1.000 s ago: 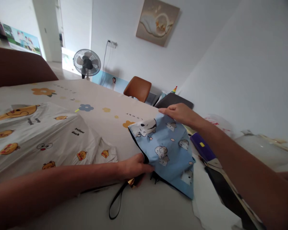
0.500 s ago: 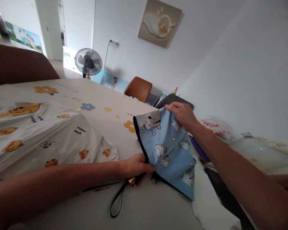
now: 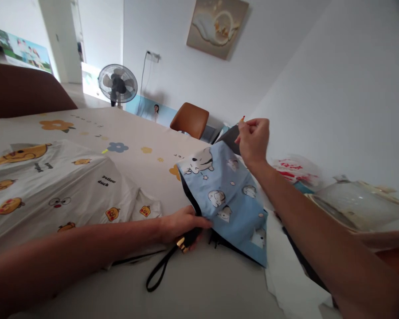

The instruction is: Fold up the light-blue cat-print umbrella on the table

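A light blue folding umbrella [image 3: 234, 190] with white cartoon animals stands partly collapsed in front of me, its canopy loose and black on the inside. My left hand [image 3: 186, 223] is wrapped round its dark handle at the canopy's lower left edge, the thumb lying on the cloth. Below that hand show a gold-coloured handle end [image 3: 182, 243] and a black wrist strap [image 3: 158, 272]. Just above the canopy's upper right side is my right hand [image 3: 255, 139], apart from the cloth, fingers curled in with nothing seen in them. The canopy hides most of the shaft and ribs.
A white umbrella [image 3: 86, 186] printed with yellow ducks lies on the left of the flower-patterned table [image 3: 146, 133]. Along the right stand a plastic bag [image 3: 295, 170], a clear domed cover [image 3: 355, 199] and white paper [image 3: 292, 279]. Brown chairs [image 3: 191, 119] and a fan [image 3: 118, 84] are beyond.
My right hand has let go of the canopy's top edge and risen above it. That part of the cloth has dropped. My left hand keeps its hold on the handle.
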The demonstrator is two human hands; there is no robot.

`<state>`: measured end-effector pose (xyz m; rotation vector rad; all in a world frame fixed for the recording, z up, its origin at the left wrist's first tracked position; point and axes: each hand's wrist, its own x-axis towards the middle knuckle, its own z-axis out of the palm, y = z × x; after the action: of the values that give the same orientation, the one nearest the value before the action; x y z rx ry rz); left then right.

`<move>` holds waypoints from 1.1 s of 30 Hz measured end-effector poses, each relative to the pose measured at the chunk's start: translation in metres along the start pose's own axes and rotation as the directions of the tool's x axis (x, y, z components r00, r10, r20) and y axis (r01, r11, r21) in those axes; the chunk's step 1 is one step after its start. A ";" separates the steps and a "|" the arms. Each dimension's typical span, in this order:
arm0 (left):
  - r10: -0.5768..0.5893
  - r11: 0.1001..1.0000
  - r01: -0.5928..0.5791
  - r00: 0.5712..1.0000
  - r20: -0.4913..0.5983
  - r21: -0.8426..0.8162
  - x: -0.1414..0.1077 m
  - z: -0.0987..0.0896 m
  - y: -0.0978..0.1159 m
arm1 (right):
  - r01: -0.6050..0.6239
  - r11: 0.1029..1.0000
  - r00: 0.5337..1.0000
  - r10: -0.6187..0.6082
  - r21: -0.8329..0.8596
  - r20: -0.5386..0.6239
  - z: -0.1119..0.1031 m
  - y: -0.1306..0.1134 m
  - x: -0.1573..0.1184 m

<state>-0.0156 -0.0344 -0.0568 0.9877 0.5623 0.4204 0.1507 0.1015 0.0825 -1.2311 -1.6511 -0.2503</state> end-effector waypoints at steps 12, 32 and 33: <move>-0.149 0.870 0.085 0.984 -0.095 -0.486 0.005 -0.013 0.015 | -0.429 0.871 0.837 0.482 -0.239 0.258 -0.061 0.062 -0.102; -0.113 0.859 0.021 0.982 -0.149 -0.511 0.001 -0.007 0.018 | -0.870 0.493 0.408 0.721 -0.002 0.560 -0.080 0.047 -0.143; -0.105 0.855 0.015 0.984 -0.145 -0.518 0.002 -0.008 0.018 | -0.865 0.496 0.459 0.719 0.077 0.522 -0.081 0.045 -0.141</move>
<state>-0.0204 -0.0197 -0.0452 0.4164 0.5893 0.5667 0.2296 -0.0154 -0.0098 -1.7322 -1.1571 0.9546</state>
